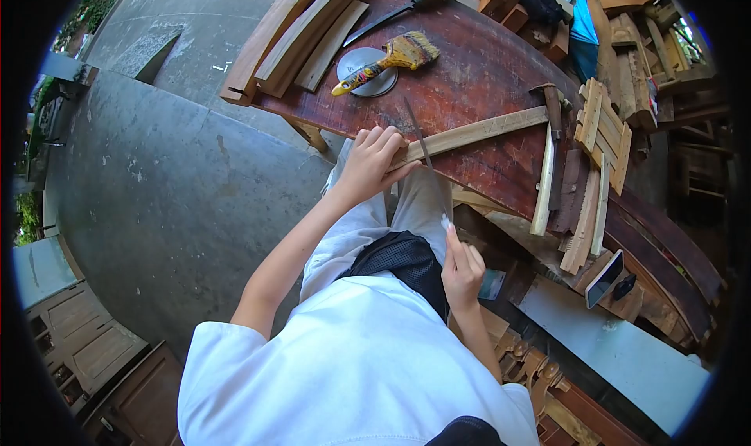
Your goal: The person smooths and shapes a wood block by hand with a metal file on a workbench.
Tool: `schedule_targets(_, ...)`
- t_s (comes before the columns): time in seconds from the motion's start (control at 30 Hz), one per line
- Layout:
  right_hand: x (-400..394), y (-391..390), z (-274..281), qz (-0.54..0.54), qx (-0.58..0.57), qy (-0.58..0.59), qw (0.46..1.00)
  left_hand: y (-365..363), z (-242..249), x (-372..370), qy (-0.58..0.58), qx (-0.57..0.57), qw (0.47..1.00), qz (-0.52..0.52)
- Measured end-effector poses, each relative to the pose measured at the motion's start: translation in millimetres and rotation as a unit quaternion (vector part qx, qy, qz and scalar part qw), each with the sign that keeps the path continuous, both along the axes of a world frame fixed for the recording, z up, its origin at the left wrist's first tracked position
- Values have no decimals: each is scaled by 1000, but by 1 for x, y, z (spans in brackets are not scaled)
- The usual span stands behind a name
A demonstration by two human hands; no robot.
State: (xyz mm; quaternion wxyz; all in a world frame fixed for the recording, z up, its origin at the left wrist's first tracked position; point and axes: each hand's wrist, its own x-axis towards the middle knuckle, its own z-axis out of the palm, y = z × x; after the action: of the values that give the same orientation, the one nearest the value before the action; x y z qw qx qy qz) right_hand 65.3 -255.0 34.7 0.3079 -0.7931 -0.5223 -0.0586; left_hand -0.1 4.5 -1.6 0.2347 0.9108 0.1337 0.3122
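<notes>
On the left, grey floor [172, 172] spreads wide, and boards [311, 35] lie side by side along that end of the red table [497, 74]. Next comes the brush [413, 51], its handle across a disc [382, 84]. And here's the left hand [374, 160], clamped over the near end of the strip [485, 133], right at the table's front edge! The strip's long axis slants away to the right, far end just beside the hammer [555, 113]. Across it goes the blade [423, 147], steeply angled, tip over the tabletop, near end past the edge, where the right hand [463, 272] has closed around it, well apart from the left. Bare red surface lies beyond the strip; slats [604, 133] crowd the right.
</notes>
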Motion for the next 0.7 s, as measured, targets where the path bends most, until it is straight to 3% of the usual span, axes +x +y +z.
schedule_targets(0.3, 10, 26, -9, 4, 16, 29, 999, 0, 1, -2, 3, 0, 1000, -11)
schedule_targets(0.5, -3, -9, -3, -16, 1, 23, 1000, -2, 0, -2, -6, -1, 1000, -3)
schedule_targets(0.7, 9, 26, -7, 3, 34, 17, 999, 0, 1, -2, 6, 9, 1000, -10)
